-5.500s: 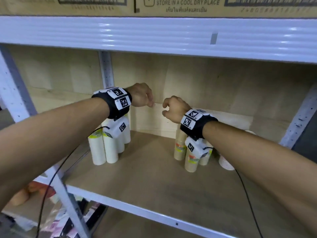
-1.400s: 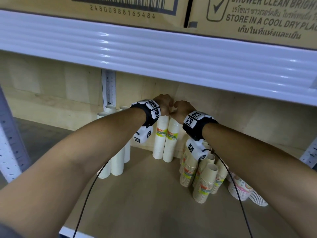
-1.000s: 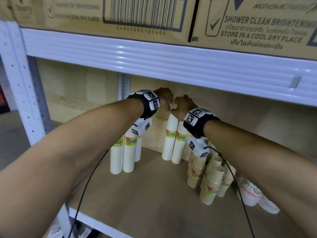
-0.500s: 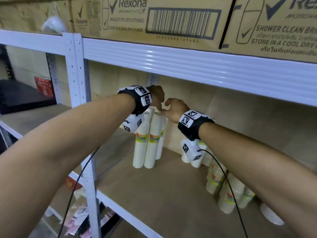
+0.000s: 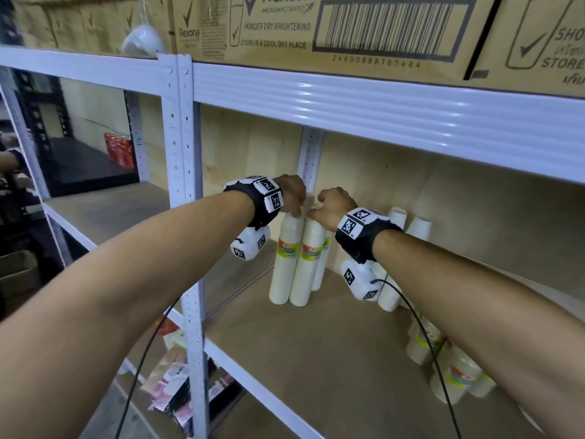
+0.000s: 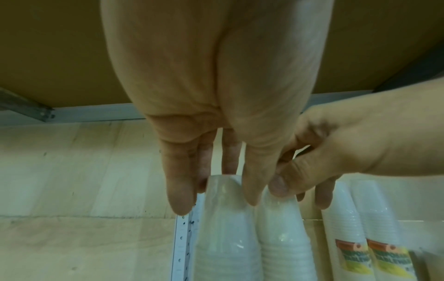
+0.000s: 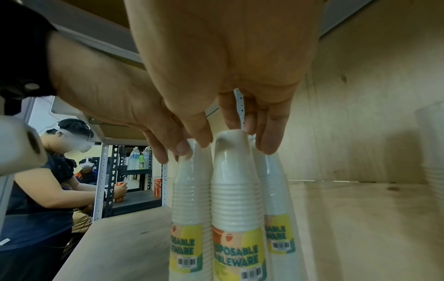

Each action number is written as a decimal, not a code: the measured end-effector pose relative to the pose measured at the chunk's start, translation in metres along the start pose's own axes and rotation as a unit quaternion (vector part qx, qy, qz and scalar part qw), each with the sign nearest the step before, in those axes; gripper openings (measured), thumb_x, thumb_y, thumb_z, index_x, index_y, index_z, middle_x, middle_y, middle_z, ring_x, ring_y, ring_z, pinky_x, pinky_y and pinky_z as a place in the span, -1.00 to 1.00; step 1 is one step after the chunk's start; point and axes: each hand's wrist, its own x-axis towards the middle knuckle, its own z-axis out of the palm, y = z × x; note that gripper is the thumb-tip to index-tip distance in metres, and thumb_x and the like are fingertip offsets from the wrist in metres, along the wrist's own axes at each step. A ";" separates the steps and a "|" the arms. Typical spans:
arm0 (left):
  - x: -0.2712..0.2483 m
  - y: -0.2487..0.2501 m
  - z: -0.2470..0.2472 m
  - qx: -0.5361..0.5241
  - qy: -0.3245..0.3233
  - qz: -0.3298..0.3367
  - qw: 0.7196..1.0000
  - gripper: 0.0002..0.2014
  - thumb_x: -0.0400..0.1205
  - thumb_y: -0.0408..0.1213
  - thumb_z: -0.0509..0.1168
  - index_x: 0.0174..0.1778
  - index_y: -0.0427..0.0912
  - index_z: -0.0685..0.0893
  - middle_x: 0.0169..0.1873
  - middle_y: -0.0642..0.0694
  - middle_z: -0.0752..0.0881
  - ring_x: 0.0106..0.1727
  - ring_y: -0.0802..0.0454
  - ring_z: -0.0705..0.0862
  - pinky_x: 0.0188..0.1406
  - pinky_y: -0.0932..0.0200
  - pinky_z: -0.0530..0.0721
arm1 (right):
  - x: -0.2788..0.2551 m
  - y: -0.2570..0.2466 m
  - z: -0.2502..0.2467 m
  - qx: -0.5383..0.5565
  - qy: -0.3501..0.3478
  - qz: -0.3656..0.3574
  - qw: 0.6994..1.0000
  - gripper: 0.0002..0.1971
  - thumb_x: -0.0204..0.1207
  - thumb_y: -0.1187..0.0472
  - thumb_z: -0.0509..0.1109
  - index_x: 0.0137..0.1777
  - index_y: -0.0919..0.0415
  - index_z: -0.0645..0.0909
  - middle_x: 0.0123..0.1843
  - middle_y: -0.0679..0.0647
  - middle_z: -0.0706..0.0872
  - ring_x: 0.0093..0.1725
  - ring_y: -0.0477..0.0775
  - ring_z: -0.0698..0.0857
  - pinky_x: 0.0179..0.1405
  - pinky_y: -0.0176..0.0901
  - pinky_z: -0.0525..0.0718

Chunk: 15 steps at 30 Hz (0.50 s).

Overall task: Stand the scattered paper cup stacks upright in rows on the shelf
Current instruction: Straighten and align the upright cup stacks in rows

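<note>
Shelf (image 5: pixel 332 337) holds 3 upright stacks (image 5: pixel 286 258) (2 gripped at top by both hands (image 5: pixel 311 201)).

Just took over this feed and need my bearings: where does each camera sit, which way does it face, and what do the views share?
Head: worn on the head, faces forward and down into the shelf; both forearms, left hand and right hand on the white stacks.
Left wrist: under the left wrist, looks along the fingers at the stack tops; the right hand enters at right.
Right wrist: under the right wrist, looks along its fingers at the labelled stacks; the left hand and a bystander at left.
Shared: all three show both hands and the stack tops.
</note>
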 end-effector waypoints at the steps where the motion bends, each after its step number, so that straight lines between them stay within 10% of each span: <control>1: 0.000 0.000 0.001 -0.008 0.005 0.001 1.000 -0.57 0.62 -0.29 0.41 0.41 -0.33 0.62 0.28 -0.20 0.49 0.07 -0.04 0.52 -0.55 0.50 0.39 | 0.000 0.000 0.000 -0.003 -0.004 0.006 1.000 -0.78 0.48 0.05 0.42 -0.28 0.14 0.52 -0.03 0.16 0.53 -0.07 0.17 0.61 -0.41 -0.22 0.41; 4: -0.001 0.001 0.006 -0.034 0.020 -0.006 0.999 -0.59 0.60 -0.33 0.43 0.37 -0.35 0.62 0.32 -0.23 0.51 0.01 -0.05 0.56 -0.31 0.27 0.64 | -0.002 0.004 0.001 -0.016 -0.008 -0.001 1.000 -0.66 0.52 0.10 0.41 0.22 0.26 0.63 0.23 0.22 0.55 0.19 0.19 0.62 -0.04 -0.17 0.58; 9: -0.004 0.006 0.010 -0.056 0.026 -0.019 0.998 -0.64 0.54 -0.38 0.43 0.22 -0.47 0.67 0.01 -0.21 0.55 -0.14 -0.11 0.63 -0.32 0.17 0.68 | -0.008 0.004 -0.003 -0.002 -0.001 -0.003 1.000 -0.72 0.49 0.18 0.42 0.16 0.28 0.62 0.15 0.20 0.64 -0.02 0.16 0.63 -0.23 -0.19 0.50; 15: -0.013 0.014 0.011 -0.088 0.032 -0.027 0.995 -0.66 0.50 -0.36 0.47 0.20 -0.24 0.71 0.18 -0.17 0.63 -0.02 -0.21 0.77 -0.12 -0.09 0.84 | -0.020 0.004 -0.008 0.000 0.003 -0.003 1.000 -0.72 0.47 0.20 0.45 0.14 0.32 0.63 0.09 0.20 0.69 -0.08 0.17 0.65 -0.22 -0.17 0.56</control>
